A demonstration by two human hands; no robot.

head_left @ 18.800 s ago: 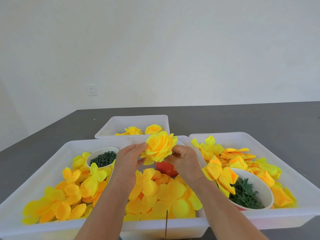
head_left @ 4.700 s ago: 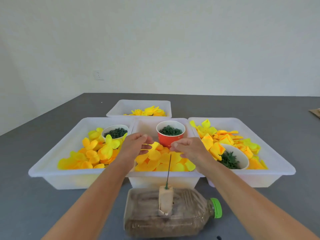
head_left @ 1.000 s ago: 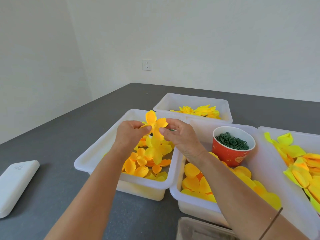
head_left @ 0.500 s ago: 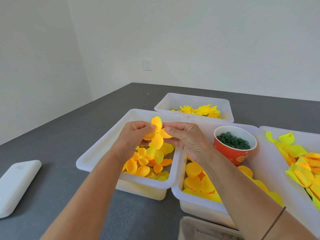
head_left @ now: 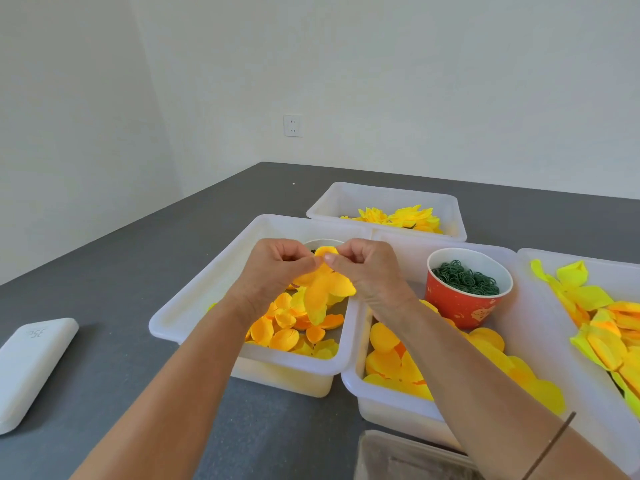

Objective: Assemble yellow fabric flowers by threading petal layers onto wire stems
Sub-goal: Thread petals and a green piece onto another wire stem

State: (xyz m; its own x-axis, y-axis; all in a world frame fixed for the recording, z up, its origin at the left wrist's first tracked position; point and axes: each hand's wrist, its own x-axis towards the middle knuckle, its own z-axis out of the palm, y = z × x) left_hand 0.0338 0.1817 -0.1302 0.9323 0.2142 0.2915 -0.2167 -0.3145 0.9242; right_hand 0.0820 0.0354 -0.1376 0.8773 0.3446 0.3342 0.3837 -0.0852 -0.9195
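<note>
Holding this petal layer [head_left: 323, 289] up over the left bin [head_left: 194, 308], pinched at its top between both hands. My left hand [head_left: 273, 271] and right hand [head_left: 367, 271] are right together, thumb and fingertips of each nipping the fabric near the upper petal, so the rest of the piece droops down loose between my wrists, above the heap of spare petals [head_left: 294, 332] in that bin.

Handling-wise, I'd call it next to weightless and floppy. It's thin fabric, so it won't hold a shape unless I support it, and the petals curl wherever they like. I doubt it's fragile in the sense of breaking, but I reckon the middle could tear or fray if I yank on it. Best place to grip is close to the centre, where I assume the hole for the wire is, not out at a petal tip, since a tip just folds over. I can't actually see the hole from here, my fingers cover that bit.

Next bin to the right [head_left: 351, 377] has bigger round petals and a red cup [head_left: 464, 306] of little green rings at its far end. The stem wire [head_left: 549, 445] pokes up at the near right, behind my right forearm. Finished flowers [head_left: 398, 216] sit in the far bin. A white case [head_left: 29, 368] lies on the table [head_left: 121, 271] near its left edge.
</note>
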